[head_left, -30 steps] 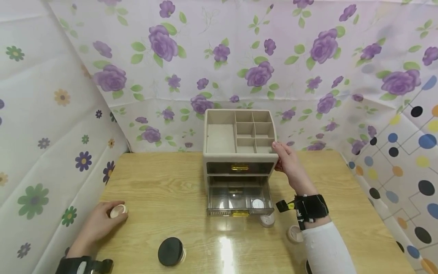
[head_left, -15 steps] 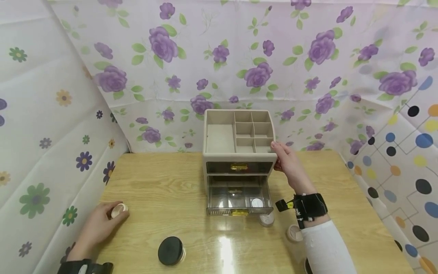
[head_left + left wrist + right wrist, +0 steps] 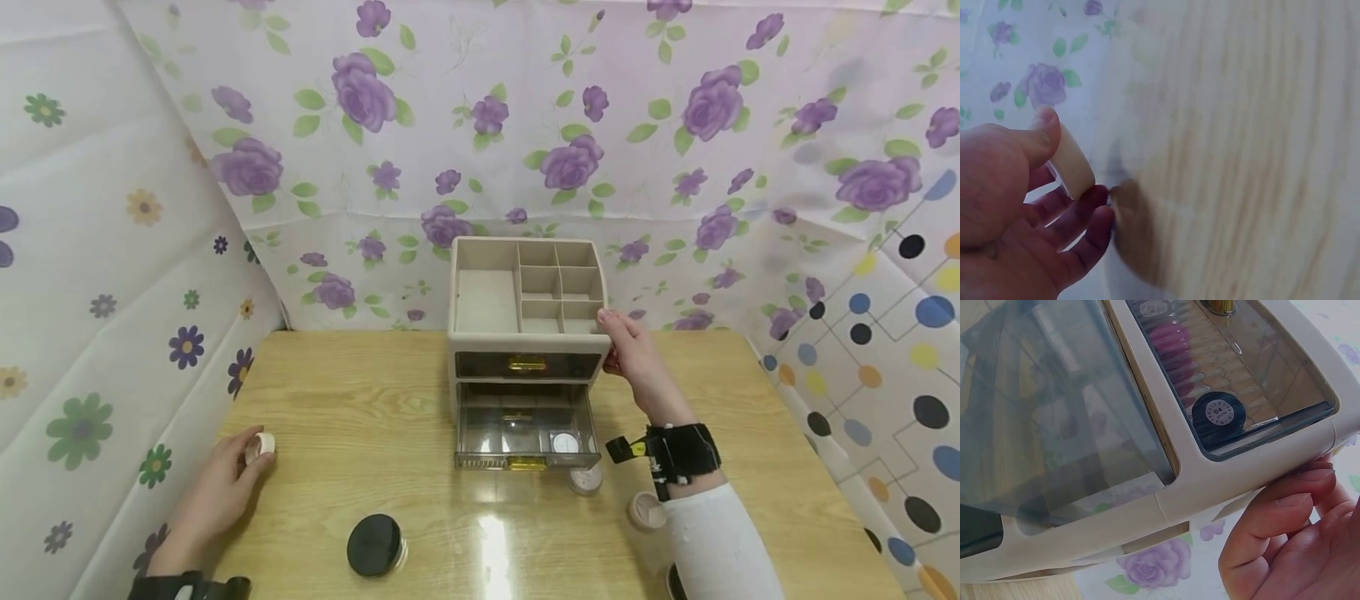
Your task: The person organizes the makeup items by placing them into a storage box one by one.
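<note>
While the left hand (image 3: 213, 487) pinches a pale cap (image 3: 1074, 165), fingers part-closed, we see the right hand (image 3: 636, 362) grip the box (image 3: 525, 343) by its side, fingers curled, exact contact unclear.

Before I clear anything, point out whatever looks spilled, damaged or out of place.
I see no spill or damage. What looks slightly odd is the second drawer down in the cosmetics organizer: it juts out while the top drawer is shut, and its corner partly hides a small round container on the table.
</note>
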Action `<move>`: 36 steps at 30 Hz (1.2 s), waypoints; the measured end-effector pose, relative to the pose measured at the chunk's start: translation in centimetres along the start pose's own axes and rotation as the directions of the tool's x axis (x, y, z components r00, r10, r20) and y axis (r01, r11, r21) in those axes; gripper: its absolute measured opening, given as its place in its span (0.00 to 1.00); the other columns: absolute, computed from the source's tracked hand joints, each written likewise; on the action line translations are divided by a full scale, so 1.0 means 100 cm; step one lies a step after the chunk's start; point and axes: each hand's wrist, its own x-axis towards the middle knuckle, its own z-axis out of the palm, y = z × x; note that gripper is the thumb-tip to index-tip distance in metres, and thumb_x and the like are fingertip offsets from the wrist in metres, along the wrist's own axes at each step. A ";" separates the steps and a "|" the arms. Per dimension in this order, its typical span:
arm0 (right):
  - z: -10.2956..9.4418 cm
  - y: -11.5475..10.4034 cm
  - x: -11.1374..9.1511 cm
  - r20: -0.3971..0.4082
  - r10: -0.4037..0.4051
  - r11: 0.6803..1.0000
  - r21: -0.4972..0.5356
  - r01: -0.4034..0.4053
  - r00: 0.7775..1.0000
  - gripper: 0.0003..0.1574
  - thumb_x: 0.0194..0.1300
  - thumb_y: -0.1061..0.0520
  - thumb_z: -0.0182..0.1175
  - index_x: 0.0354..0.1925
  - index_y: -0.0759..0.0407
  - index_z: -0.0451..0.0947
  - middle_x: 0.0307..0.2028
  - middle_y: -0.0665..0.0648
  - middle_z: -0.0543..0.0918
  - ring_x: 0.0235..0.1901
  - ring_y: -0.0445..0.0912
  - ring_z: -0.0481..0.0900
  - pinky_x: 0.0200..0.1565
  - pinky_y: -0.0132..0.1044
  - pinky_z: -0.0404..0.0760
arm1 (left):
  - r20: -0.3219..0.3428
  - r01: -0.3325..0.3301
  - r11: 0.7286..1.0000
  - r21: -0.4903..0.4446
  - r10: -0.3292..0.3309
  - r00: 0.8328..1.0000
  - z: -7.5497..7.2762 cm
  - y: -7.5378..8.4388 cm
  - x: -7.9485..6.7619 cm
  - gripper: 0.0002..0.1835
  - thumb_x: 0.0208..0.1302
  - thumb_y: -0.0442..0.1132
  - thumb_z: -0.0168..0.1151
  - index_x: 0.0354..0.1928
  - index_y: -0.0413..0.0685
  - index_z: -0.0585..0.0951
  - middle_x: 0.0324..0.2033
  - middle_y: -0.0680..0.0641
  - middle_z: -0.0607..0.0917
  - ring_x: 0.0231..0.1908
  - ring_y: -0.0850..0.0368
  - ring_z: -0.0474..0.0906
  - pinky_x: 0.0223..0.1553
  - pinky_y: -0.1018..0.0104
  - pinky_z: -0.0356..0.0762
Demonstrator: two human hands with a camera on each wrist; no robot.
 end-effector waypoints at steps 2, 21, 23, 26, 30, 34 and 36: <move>0.000 0.000 0.000 -0.001 -0.001 1.000 0.002 0.001 1.000 0.30 0.73 0.32 0.50 0.50 0.56 0.71 0.23 0.49 0.74 0.23 0.42 0.70 0.28 0.34 0.72 | -0.016 -0.034 0.999 -0.012 0.034 0.999 0.001 0.003 0.000 0.28 0.77 0.43 0.52 0.68 0.28 0.64 0.55 0.25 0.70 0.49 0.32 0.72 0.46 0.35 0.75; 0.000 0.002 0.002 0.004 -0.013 1.000 0.028 0.013 1.000 0.26 0.74 0.35 0.50 0.46 0.56 0.72 0.23 0.48 0.78 0.22 0.40 0.72 0.28 0.34 0.73 | -0.131 -0.244 0.970 -0.017 0.240 0.962 0.001 0.062 0.004 0.32 0.66 0.33 0.65 0.70 0.38 0.66 0.54 0.36 0.75 0.43 0.48 0.75 0.33 0.58 0.81; 0.000 0.002 0.002 0.014 -0.021 0.999 0.028 0.020 1.000 0.27 0.75 0.35 0.50 0.47 0.57 0.72 0.24 0.49 0.78 0.23 0.40 0.73 0.28 0.34 0.73 | -0.129 -0.255 0.967 -0.022 0.250 0.960 0.001 0.068 0.005 0.32 0.66 0.33 0.65 0.70 0.38 0.66 0.55 0.36 0.75 0.44 0.48 0.75 0.33 0.59 0.82; 0.000 0.002 0.002 0.027 -0.022 1.000 0.016 0.022 0.999 0.30 0.74 0.33 0.49 0.50 0.57 0.72 0.27 0.50 0.80 0.25 0.41 0.75 0.29 0.35 0.74 | -0.112 -0.272 0.962 -0.038 0.266 0.957 0.002 0.078 0.004 0.30 0.69 0.33 0.62 0.70 0.36 0.66 0.56 0.35 0.75 0.46 0.46 0.75 0.36 0.54 0.82; 0.000 0.001 0.003 0.030 -0.024 1.000 0.005 0.024 0.999 0.32 0.74 0.32 0.48 0.53 0.58 0.71 0.30 0.52 0.81 0.27 0.42 0.77 0.31 0.35 0.75 | -0.084 -0.285 0.955 -0.086 0.279 0.957 0.001 0.092 0.004 0.28 0.74 0.34 0.56 0.71 0.34 0.63 0.59 0.32 0.72 0.54 0.39 0.72 0.46 0.39 0.77; -0.001 0.002 0.003 0.022 -0.023 1.000 0.004 0.023 0.999 0.33 0.74 0.32 0.48 0.53 0.58 0.71 0.30 0.52 0.82 0.28 0.42 0.78 0.31 0.36 0.76 | -0.083 -0.297 0.948 -0.112 0.289 0.954 0.002 0.103 0.004 0.27 0.76 0.34 0.52 0.72 0.34 0.61 0.61 0.31 0.71 0.58 0.36 0.69 0.50 0.34 0.72; -0.001 0.003 0.002 0.020 -0.021 1.000 0.004 0.020 1.000 0.33 0.74 0.32 0.48 0.52 0.58 0.71 0.30 0.52 0.82 0.28 0.42 0.78 0.31 0.36 0.76 | -0.092 -0.306 0.946 -0.104 0.298 0.950 0.003 0.107 0.004 0.27 0.76 0.33 0.52 0.72 0.34 0.61 0.61 0.31 0.71 0.57 0.36 0.69 0.51 0.34 0.72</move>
